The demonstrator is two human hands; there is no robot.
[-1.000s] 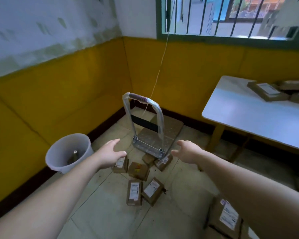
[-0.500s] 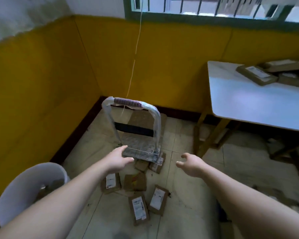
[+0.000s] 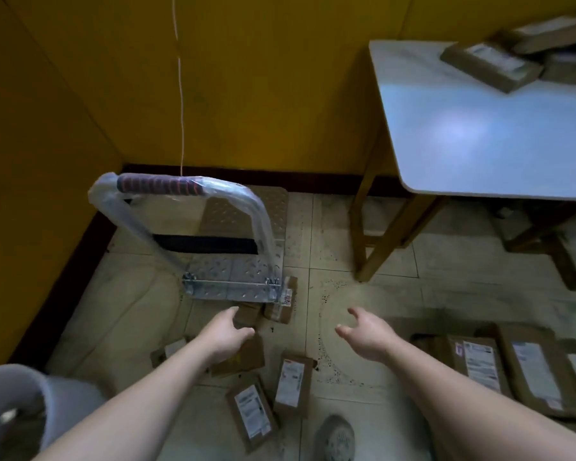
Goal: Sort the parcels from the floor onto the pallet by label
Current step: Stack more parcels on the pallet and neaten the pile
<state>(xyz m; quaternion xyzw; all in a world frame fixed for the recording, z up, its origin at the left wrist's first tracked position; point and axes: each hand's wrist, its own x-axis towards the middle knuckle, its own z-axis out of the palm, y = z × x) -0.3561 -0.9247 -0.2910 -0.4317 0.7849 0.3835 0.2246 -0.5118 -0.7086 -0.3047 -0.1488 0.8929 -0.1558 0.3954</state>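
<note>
Both arms reach forward and down from the bottom edge of the frame. The left hand point(image 3: 225, 337) hangs at lower centre with its fingers loosely extended and grasps nothing; it hovers over a plain brown parcel point(image 3: 248, 359) on the tiled floor. The right hand point(image 3: 364, 337) is just right of centre, fingers spread and slightly curved, also empty, above bare floor tiles.

Small parcels lie scattered on the floor around the left hand: two labelled parcels point(image 3: 293, 382) side by side at bottom centre, another small parcel point(image 3: 172, 349) partly hidden by the left forearm, and a corner parcel point(image 3: 281, 304) touching the near right corner of the platform cart point(image 3: 233, 287). The cart stands at centre left, its plastic-wrapped handle point(image 3: 160, 184) upright and its metal deck bare.

Larger flat parcels point(image 3: 479, 364) lie in a row at the lower right. A white table point(image 3: 479, 128) fills the upper right, with more boxes point(image 3: 489, 64) at its far corner. A pale bucket point(image 3: 10, 410) sits at the lower left, and a shoe point(image 3: 335, 437) shows at the bottom edge
</note>
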